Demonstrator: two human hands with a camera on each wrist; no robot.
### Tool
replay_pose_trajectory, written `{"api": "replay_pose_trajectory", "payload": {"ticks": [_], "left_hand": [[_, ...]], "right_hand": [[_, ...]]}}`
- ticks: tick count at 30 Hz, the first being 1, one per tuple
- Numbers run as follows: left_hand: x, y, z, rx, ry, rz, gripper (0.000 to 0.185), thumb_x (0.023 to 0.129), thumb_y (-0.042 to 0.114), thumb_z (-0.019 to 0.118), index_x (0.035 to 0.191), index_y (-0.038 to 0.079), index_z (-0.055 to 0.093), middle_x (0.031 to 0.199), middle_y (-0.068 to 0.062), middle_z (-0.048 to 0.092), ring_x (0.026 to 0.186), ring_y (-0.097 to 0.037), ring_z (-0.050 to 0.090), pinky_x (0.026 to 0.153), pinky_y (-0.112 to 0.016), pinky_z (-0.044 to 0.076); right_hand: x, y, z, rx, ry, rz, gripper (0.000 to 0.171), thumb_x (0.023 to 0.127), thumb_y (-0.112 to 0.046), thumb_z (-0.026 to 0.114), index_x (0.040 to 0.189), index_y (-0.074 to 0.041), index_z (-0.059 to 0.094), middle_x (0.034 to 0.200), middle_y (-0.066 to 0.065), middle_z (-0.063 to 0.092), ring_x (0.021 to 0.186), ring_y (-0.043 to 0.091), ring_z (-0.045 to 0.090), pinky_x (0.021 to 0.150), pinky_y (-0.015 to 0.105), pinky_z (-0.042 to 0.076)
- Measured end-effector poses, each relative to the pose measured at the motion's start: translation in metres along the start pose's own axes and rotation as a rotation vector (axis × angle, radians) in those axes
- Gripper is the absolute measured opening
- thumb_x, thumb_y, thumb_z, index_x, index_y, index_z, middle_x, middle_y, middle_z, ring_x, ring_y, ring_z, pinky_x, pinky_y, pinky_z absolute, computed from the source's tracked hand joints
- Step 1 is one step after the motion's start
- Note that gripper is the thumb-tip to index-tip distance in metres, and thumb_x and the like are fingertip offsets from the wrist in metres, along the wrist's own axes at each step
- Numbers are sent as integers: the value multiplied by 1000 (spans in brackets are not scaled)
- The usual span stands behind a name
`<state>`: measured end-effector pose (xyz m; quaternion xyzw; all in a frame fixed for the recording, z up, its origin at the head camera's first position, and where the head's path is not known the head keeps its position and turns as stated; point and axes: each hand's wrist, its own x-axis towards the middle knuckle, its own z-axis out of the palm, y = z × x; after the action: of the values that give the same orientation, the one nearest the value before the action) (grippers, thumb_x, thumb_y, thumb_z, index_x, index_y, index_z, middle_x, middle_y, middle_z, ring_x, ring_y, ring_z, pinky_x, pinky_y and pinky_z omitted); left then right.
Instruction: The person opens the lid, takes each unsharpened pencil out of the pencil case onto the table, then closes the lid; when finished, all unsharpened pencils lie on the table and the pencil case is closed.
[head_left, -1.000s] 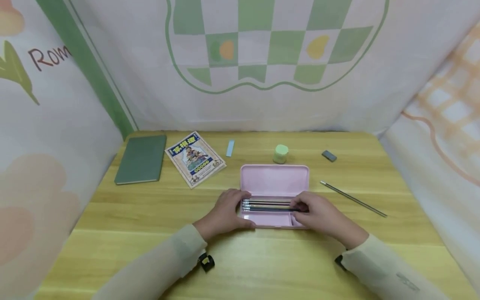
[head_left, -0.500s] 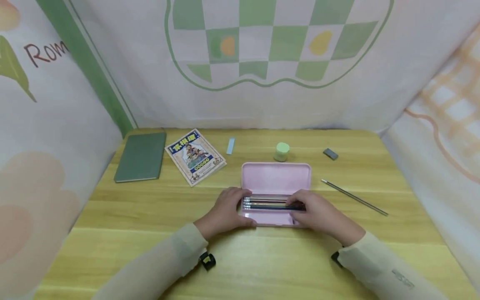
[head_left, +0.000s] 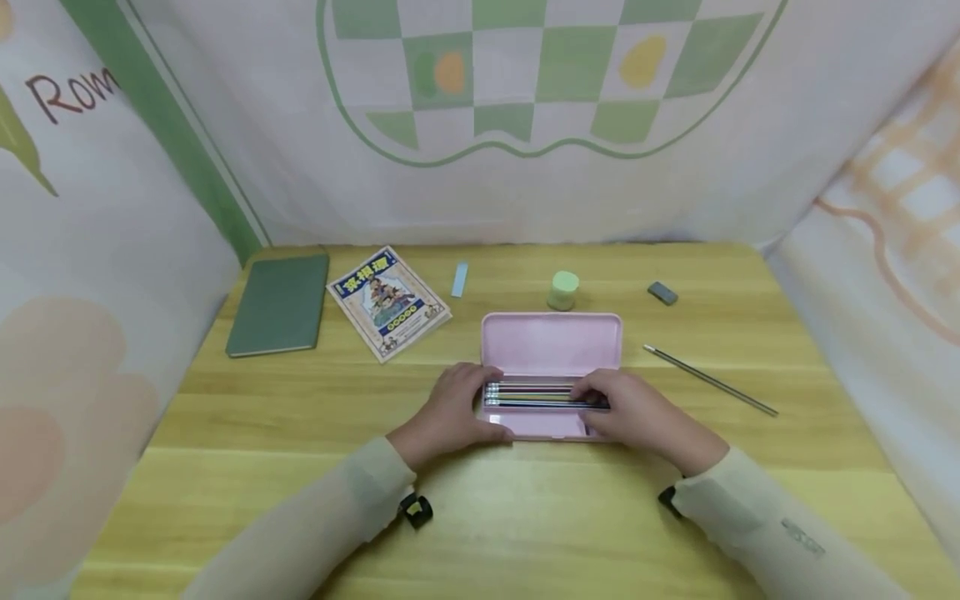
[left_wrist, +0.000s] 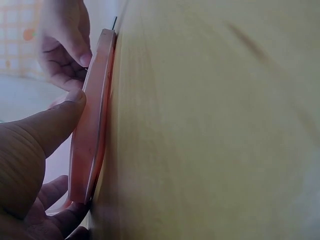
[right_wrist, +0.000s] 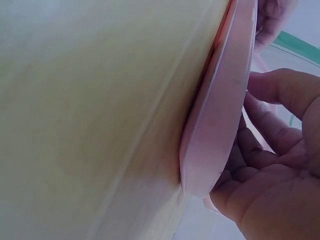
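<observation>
In the head view, a pink pencil case [head_left: 551, 343] lies open on the wooden table, its lid tipped back. Several pencils [head_left: 532, 404] lie lengthwise inside, their eraser ends to the left. My left hand [head_left: 453, 410] grips the case's left end, with the thumb along the front edge. At the right end, my right hand [head_left: 637, 414] reaches in with curled fingers and pinches a dark pencil; its far end is hidden by the hand. The left wrist view shows my left thumb [left_wrist: 57, 117] pressed against the case's front wall [left_wrist: 90, 130].
A loose dark pencil [head_left: 708, 379] lies right of the case. Behind it are a grey eraser [head_left: 662, 292] and a green-lidded small jar [head_left: 563, 290]. A light blue strip [head_left: 460, 279], an illustrated booklet [head_left: 389, 302] and a dark green notebook [head_left: 277, 305] lie toward the back left.
My right hand has shifted slightly left over the pencils, and the pencils sit a little differently in the case. My left hand keeps its grip. The head view has tilted down a little.
</observation>
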<state>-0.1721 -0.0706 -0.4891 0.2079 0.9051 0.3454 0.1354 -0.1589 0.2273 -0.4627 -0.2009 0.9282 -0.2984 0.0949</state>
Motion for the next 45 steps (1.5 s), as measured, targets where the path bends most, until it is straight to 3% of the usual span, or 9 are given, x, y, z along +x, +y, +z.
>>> {"api": "replay_pose_trajectory", "payload": {"ticks": [14, 21, 26, 35, 41, 45], "left_hand": [[1, 3, 0, 9, -12, 3, 96, 71, 53, 93, 150, 19, 51, 153, -5, 50, 146, -27, 36, 125, -47, 21], [1, 4, 0, 10, -22, -6, 96, 71, 53, 92, 151, 21, 50, 154, -5, 48, 147, -27, 35, 126, -47, 21], [0, 6, -2, 1, -24, 1, 95, 72, 52, 93, 151, 19, 50, 155, -6, 48, 147, -28, 34, 125, -48, 21], [0, 4, -2, 8, -27, -15, 97, 72, 52, 92, 153, 21, 48, 156, -4, 47, 149, -27, 32, 126, -48, 19], [-1, 3, -2, 1, -27, -27, 98, 72, 53, 92, 154, 22, 48, 157, -4, 46, 150, -27, 31, 126, -49, 19], [-1, 2, -1, 0, -29, -31, 98, 73, 52, 92, 154, 22, 47, 158, -4, 45, 150, -28, 30, 126, -49, 19]], "right_hand": [[4, -8, -3, -25, -63, 26, 12, 89, -7, 75, 100, -11, 72, 92, -3, 67, 83, 14, 59, 77, 38, 54], [4, -2, -3, -30, -49, -36, 10, 88, -7, 78, 94, -13, 73, 86, -6, 65, 78, 11, 57, 71, 32, 52], [3, 4, -4, 11, -53, -9, 12, 90, -7, 76, 95, -17, 73, 88, -7, 66, 80, 12, 58, 71, 31, 52], [-12, 9, -17, 154, 60, 23, 11, 92, -10, 73, 99, -18, 71, 96, -4, 67, 89, 18, 59, 78, 31, 53], [-32, 17, -32, 263, 187, -22, 10, 94, -4, 72, 103, -9, 69, 98, 3, 68, 88, 13, 62, 72, 23, 54], [-51, 25, -48, 249, 295, 38, 10, 96, -5, 72, 105, -7, 69, 99, 4, 70, 84, 8, 63, 66, 22, 54]]}}
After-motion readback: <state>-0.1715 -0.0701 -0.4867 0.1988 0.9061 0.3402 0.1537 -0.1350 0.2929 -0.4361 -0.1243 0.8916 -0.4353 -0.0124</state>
